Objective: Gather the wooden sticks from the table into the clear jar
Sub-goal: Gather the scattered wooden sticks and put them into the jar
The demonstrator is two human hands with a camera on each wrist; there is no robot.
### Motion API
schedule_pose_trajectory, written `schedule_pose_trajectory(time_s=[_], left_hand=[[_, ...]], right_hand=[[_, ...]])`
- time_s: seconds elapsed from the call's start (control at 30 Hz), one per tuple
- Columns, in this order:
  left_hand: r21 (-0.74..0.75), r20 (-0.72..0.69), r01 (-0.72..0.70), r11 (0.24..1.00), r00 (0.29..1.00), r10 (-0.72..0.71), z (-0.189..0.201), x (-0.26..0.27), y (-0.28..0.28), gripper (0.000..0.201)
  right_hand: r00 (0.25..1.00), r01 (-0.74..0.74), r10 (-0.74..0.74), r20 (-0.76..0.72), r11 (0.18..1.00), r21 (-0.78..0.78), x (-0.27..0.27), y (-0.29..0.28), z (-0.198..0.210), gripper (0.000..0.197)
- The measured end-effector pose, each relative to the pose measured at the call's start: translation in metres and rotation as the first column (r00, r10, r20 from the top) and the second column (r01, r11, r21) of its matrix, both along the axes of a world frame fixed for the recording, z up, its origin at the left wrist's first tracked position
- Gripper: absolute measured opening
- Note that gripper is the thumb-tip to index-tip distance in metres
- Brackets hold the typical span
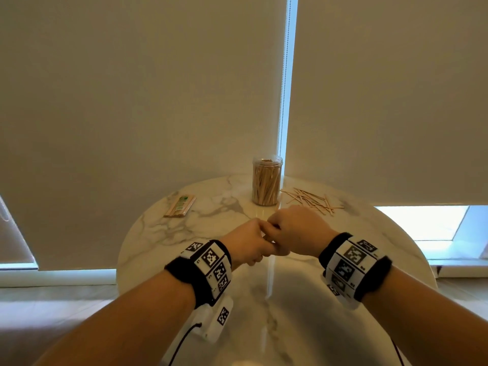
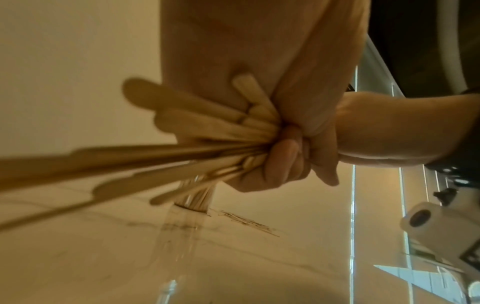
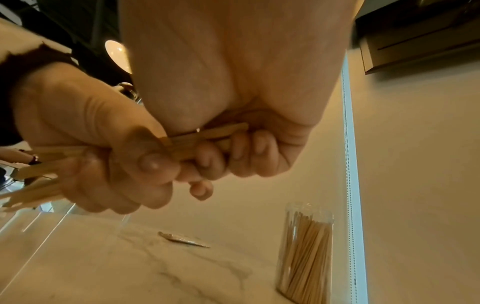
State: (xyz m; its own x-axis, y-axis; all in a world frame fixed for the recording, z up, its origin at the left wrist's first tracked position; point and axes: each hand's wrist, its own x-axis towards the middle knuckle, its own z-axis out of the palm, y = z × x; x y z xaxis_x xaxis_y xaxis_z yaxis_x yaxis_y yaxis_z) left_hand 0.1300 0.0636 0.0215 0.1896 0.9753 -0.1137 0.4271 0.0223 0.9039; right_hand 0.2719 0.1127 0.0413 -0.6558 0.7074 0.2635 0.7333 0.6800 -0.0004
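From the head view the left hand (image 1: 247,243) and the right hand (image 1: 295,231) meet knuckle to knuckle above the middle of the round marble table (image 1: 148,249), both fists curled, and what they hold is hidden behind the fingers. The left wrist view fills that gap: a bundle of flat wooden sticks (image 2: 182,131) fans out from the left fist toward the camera, its fingers (image 2: 283,162) wrapped tight round the near ends, with the right hand pressed against them from the right. The right wrist view shows the other side of the same grip, where the right hand's fingers (image 3: 241,152) curl over the short ends of the bundle and the left thumb (image 3: 150,160) clamps across it. The clear jar (image 1: 266,180) stands upright at the far edge of the table, lid off and already packed with sticks, apart from both hands. Just right of it lies a loose scatter of sticks (image 1: 311,199) on the marble, seen plainly only from the head camera. Well to the left of the jar rests a wrapped packet of sticks (image 1: 180,206), which the right wrist view shows as a thin sliver.
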Motion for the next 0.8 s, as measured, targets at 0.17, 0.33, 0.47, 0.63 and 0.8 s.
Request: schedule_pose_trajectory(time_s=[0.17, 0.33, 0.47, 0.63, 0.8], left_hand=[[0.019, 0.019, -0.067, 0.998, 0.998, 0.067, -0.009, -0.004, 0.008, 0.04], [0.059, -0.03, 0.043, 0.997, 0.999, -0.041, -0.001, -0.001, 0.007, 0.047], [0.028, -0.151, 0.037, 0.999, 0.988, -0.033, 0.011, -0.01, 0.004, 0.061], [0.081, 0.046, -0.418, 0.905, 0.909, 0.415, 0.017, -0.042, 0.018, 0.066], [-0.216, 0.527, -0.383, 0.898, 0.729, 0.437, 0.024, -0.004, 0.01, 0.054]], right_hand=[[0.999, -0.017, 0.013, 0.036, 0.996, 0.086, -0.001, 0.0, -0.005, 0.058], [0.993, 0.012, -0.032, 0.112, 0.985, 0.171, 0.002, 0.006, -0.011, 0.062], [0.995, 0.095, -0.095, -0.012, 0.993, 0.073, 0.014, 0.016, -0.011, 0.055], [0.942, 0.274, -0.284, -0.18, 0.959, -0.077, 0.044, 0.033, -0.009, 0.057], [0.918, 0.254, -0.273, -0.287, 0.962, -0.101, 0.023, 0.023, -0.012, 0.054]])
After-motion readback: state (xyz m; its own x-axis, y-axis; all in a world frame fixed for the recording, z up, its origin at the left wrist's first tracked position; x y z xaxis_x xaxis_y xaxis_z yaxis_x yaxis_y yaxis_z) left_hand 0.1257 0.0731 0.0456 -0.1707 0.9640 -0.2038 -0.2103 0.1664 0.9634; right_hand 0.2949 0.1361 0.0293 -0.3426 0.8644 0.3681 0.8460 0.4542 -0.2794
